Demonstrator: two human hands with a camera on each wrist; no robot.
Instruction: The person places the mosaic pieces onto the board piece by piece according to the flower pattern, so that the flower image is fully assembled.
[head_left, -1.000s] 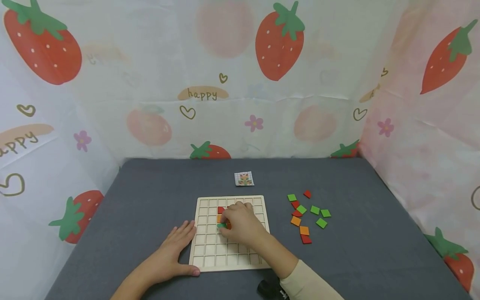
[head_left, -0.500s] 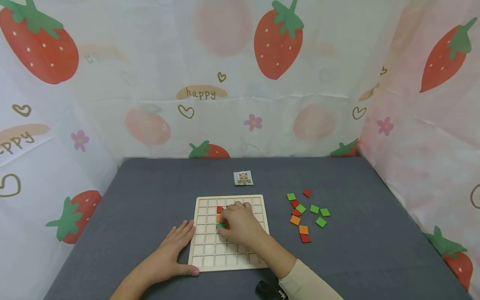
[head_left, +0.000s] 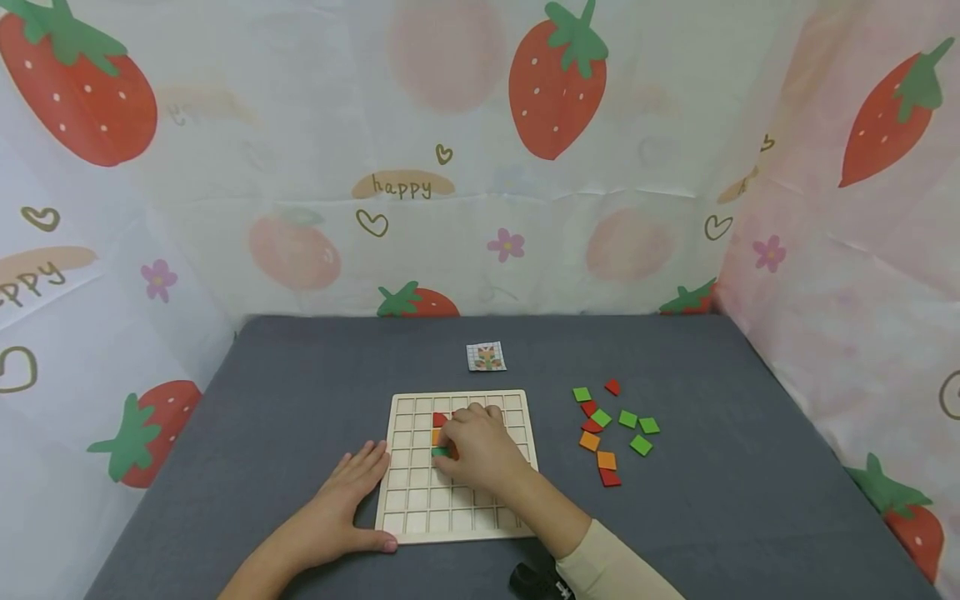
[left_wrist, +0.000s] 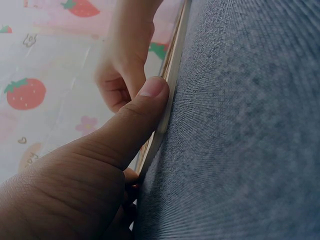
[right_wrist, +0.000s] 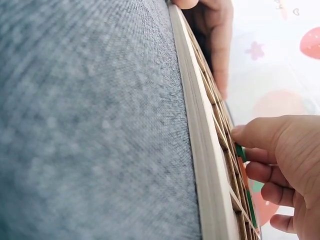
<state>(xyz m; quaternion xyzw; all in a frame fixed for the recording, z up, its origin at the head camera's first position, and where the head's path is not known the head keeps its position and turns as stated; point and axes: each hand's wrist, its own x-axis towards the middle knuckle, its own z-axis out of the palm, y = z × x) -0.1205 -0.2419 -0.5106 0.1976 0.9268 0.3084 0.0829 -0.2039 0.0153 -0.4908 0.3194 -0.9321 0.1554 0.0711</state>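
Note:
A pale wooden grid board (head_left: 417,500) lies on the dark grey cloth. The left hand (head_left: 341,508) is spread at its left side, fingers along the edge and thumb at the near left corner; the left wrist view shows that thumb (left_wrist: 145,105) against the rim. Bent over the middle of the board, the right hand (head_left: 483,450) pinches at a green tile (head_left: 439,452) with thumb and forefinger. A red tile (head_left: 440,419) and an orange tile (head_left: 437,436) lie in cells above it. In the right wrist view, a green tile (right_wrist: 241,153) is by the thumb; the fingers hide other cells.
Loose green, red and orange tiles lie right of the board, among them a green tile (head_left: 641,446) and an orange tile (head_left: 606,461). A small patterned card (head_left: 486,357) lies behind the board. A black object (head_left: 531,581) is at the near edge beside the right sleeve.

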